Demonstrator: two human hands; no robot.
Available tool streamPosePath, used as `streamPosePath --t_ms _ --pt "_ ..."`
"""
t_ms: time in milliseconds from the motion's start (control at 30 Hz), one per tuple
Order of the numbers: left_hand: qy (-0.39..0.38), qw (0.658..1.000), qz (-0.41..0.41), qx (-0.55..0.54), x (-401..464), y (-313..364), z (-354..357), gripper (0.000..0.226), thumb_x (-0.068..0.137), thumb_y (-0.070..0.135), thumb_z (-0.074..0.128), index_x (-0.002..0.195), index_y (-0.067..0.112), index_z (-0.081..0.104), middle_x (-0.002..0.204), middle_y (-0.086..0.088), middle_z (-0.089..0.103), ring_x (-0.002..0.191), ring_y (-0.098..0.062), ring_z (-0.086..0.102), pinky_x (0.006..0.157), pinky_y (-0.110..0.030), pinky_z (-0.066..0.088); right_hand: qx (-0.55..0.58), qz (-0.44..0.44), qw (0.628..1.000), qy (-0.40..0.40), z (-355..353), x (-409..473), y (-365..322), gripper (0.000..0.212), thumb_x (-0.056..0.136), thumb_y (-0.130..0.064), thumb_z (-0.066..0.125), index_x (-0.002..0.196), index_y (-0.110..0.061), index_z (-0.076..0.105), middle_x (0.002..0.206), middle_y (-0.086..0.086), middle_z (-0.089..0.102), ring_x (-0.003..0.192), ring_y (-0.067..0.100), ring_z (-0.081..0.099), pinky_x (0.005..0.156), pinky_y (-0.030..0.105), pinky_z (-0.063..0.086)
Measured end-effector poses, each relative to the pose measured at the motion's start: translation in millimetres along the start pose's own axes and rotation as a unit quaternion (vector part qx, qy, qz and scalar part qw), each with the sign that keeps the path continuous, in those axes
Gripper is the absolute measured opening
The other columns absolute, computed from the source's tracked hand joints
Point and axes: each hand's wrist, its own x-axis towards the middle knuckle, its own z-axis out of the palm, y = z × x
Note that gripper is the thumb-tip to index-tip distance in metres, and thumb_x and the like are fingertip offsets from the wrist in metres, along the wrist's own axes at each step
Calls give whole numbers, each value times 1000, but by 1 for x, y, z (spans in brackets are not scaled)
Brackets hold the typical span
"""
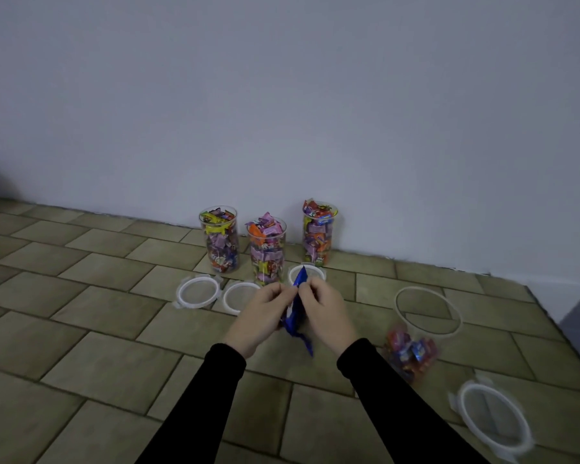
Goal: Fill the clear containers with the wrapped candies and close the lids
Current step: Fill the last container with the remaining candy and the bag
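Holding a blue bag between them, both hands work at its top edge: the left hand pinches one side of the mouth and the right hand pinches the other, fingers curled on the foil, as if to pull it apart. The bag hangs over the tiled floor, just in front of the middle jar.

The risks, as I judge them. If the bag tears open suddenly, candies could scatter over the floor and roll among the lids. The fourth jar, at the right, holds only a low layer of candies and stands off to the side of the hands, so the bag has to travel there before pouring; tipping it too soon would spill short of the rim. That jar is light with so little in it, and a knock from a sleeve could topple it. The middle jar and the right jar are heaped above their rims, so their lids may not seat until the top wrappers are pressed down.

Counts: four clear jars, three of them full against the wall, including the left jar, and one nearly empty. Four white lids, all off: left lid, second lid, third lid partly hidden behind the bag, and near lid at lower right. One blue bag. Two hands.
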Motion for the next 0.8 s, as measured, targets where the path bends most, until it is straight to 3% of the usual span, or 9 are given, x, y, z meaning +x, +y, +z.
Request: streamPosePath --t_ms 100,233,433,600,800 --pt "12 995 64 71 2 1 17 26 101 28 46 84 10 54 61 5 50 52 -6 48 50 -19 39 -17 -15 1000 -4 -11 -7 5 34 98 -17 46 65 -17 39 60 -2 42 52 4 37 53 23 30" --pt "25 982 106 151 8 -6 28 31 100 27 46 79 4 50 62 0 47 57 -14 44 58 -35 36 -86 -28 996 -16 -20 -13 14 27 99 -19 44 74 -9 45 69 12 49 60 15 42 56 30 31" --pt "29 959 164 230 12 -7 38 29 98 20 49 71 11 42 61 0 45 55 -11 39 55 -29 31 -218 -26 975 -25 -39 -13 13 35 99 -23 44 65 -23 34 62 -7 42 52 7 39 50 22 31" --pt "7 928 194 317 19 -5 33 34 98 20 49 67 26 34 61 5 43 55 -6 40 56 -30 31 -259 -18 965 -20 -34 -12 15 35 99 -23 42 66 -25 30 65 -8 39 59 14 40 55 27 25" --pt "5 921 188 342 29 -1 15 35 97 16 48 67 27 34 60 5 42 53 -4 42 51 -21 28 -266 -21 964 -13 -36 -16 15 23 98 -21 43 75 -18 42 73 -2 49 64 16 47 59 30 33"
